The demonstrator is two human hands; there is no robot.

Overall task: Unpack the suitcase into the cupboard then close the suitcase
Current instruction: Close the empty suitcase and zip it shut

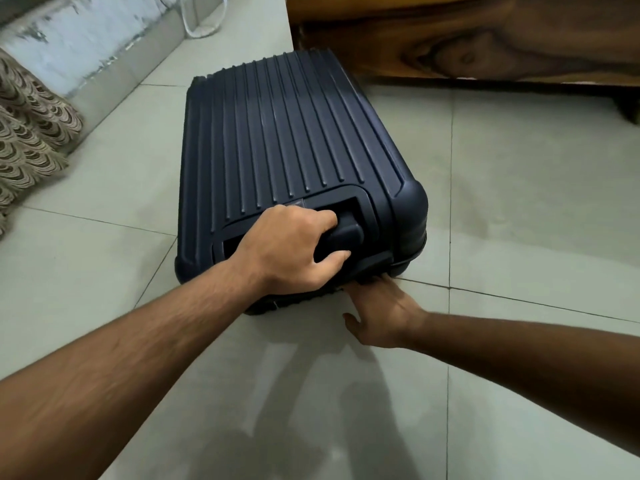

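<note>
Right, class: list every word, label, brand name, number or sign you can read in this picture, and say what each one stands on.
None can be read.
The suitcase has a small grey plate just above the left hand; whatever it carries is too small and blurred to read.
The floor tiles, wooden furniture and patterned cloth show no writing.

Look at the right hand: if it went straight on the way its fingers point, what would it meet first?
The right hand points at the near lower edge of the dark blue suitcase; its fingers seem to touch it already, so it would meet the suitcase first.

pale tiled floor [502, 202], dark ribbed suitcase [277, 133] flat on it
</note>
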